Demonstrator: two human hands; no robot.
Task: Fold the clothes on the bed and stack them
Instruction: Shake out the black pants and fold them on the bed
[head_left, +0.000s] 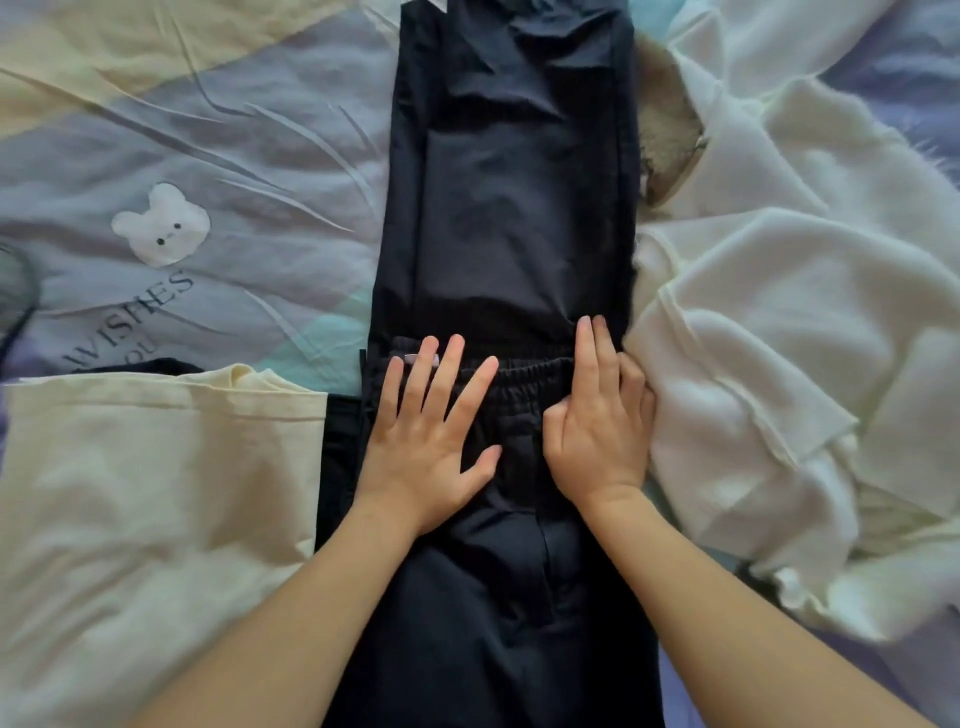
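Note:
Dark navy trousers (514, 208) lie lengthwise down the middle of the bed, folded over so the elastic waistband (524, 371) crosses the cloth at the centre. My left hand (431, 431) presses flat on the waistband's left part, fingers spread and straight. My right hand (602, 415) rests on the waistband's right edge with straight fingers pointing away from me, thumb tucked inward. A cream garment (145, 509) lies folded at the near left. A rumpled white garment (795, 374) lies heaped at the right, touching the trousers' edge.
The bedsheet (171, 156) is grey-blue and pale yellow, with a white bear print (161, 223) and lettering at the left. A beige fluffy item (667, 130) shows between the trousers and the white garment. A dark object (15, 296) sits at the far left edge.

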